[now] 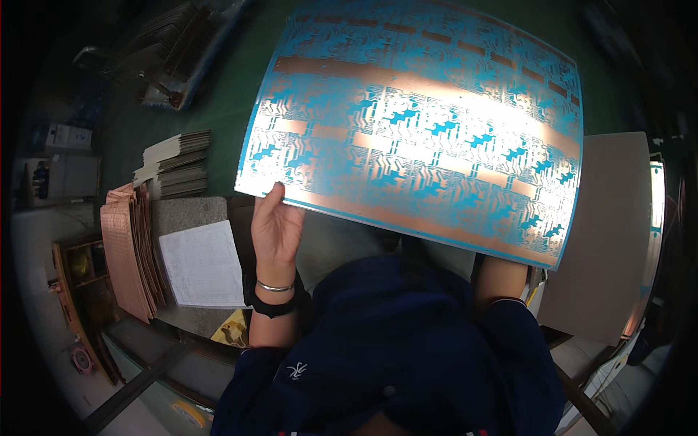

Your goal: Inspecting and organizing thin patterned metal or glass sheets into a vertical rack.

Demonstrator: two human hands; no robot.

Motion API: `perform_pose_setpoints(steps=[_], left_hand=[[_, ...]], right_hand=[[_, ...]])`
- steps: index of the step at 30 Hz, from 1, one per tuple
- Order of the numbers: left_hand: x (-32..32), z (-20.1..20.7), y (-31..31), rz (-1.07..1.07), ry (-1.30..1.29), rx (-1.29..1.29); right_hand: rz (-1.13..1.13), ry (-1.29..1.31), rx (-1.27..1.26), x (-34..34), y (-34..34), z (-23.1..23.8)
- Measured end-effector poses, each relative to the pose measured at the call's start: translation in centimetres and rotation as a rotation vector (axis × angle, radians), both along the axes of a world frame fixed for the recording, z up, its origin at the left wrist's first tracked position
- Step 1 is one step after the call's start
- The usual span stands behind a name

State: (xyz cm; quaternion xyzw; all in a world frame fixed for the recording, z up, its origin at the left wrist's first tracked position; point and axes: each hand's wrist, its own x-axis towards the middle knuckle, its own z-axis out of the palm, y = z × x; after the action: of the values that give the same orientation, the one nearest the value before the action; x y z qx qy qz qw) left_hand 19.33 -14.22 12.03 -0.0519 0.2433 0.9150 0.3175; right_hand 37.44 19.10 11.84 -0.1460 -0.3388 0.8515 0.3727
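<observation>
**One large rectangular blue-and-copper patterned panel point(422, 131) tilted up in front of the body**

The single panel is in the air, across the upper middle of the view, its face catching a bright glare. To its right lies one broad, flat grey-brown board point(600, 240); whether others lie under it, I cannot tell. On the left is one speckled grey surface point(196, 211), with one upright bundle of thin copper-coloured sheets point(127, 251) at its left end, too tightly packed to count. Beyond it sits one layered stack of pale grey boards point(174, 163), also uncountable. One white sheet of paper point(203, 265) rests on the surface.

The right forearm point(502, 280) reaches up under the panel, which hides the right hand; its grip I cannot tell. The left hand point(278, 229) points upward, pinching the panel's near edge close to the left corner, thumb over the face. Its wrist carries one black band point(272, 307) and one silver bangle point(275, 288).
</observation>
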Motion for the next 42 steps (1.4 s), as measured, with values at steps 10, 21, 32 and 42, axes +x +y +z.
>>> perform_pose_setpoints(steps=[10,21,32,42], left_hand=[[-3.1,-2.4,-2.9,0.145,0.046,-0.002],[-2.0,0.8,-0.2,0.196,0.136,-0.035],[5.2,1.7,3.9,-0.335,0.281,-0.219],[0.0,1.7,0.0,0.052,0.339,-0.440]], right_hand=[[-0.152,-0.012,0.136,0.2,2.0,2.3],[0.098,-0.140,0.037,0.5,3.6,-2.0],[0.042,0.206,-0.193,-2.1,-0.8,-2.6],[0.122,-0.174,0.102,0.4,0.8,-0.7]])
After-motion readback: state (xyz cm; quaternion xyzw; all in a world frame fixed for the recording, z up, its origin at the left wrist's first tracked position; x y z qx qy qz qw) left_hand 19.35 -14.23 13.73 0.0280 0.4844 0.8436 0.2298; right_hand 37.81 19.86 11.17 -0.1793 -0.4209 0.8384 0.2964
